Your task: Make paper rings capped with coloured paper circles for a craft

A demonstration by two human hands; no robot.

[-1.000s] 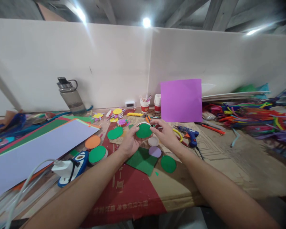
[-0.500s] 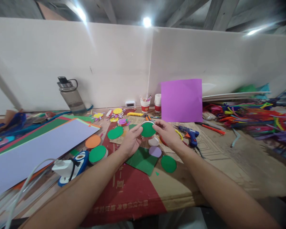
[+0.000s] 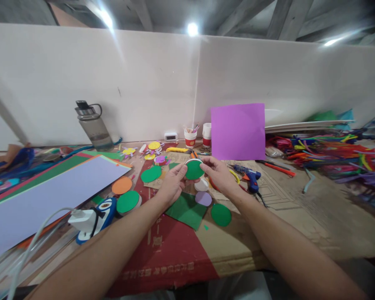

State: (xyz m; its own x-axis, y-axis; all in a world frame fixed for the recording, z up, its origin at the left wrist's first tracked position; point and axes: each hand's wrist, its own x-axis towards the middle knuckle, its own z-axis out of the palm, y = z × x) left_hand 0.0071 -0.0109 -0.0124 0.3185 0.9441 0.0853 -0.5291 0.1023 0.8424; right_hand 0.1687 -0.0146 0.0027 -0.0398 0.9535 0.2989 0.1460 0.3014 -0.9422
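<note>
Between my two hands, above the table, is a green paper disc (image 3: pixel 194 170) with a white rim along its far edge. My left hand (image 3: pixel 173 183) pinches its left side, thumb on top. On the right side, my right hand (image 3: pixel 218 173) grips the edge the same way; the fingers underneath are partly hidden. Below the hands lie a white round piece (image 3: pixel 201 184), a lilac disc (image 3: pixel 203 198) and a dark green sheet (image 3: pixel 187 211). Another green disc (image 3: pixel 221 215) rests nearer me, and one more green disc (image 3: pixel 151 174) lies left of my left hand.
A blue glue gun (image 3: pixel 252 179) lies right of my right hand. Behind stand red-and-white paper cups (image 3: pixel 190 138) and a purple sheet (image 3: pixel 238 131). To the left are a power strip (image 3: pixel 108 208), lilac sheets (image 3: pixel 50 200) and a water bottle (image 3: pixel 95 129). Pipe cleaners (image 3: pixel 325 154) pile up at right.
Both hands keep hold of the green disc in nearly the same place. Its face is tipped very slightly differently; the things on the table have not moved.
</note>
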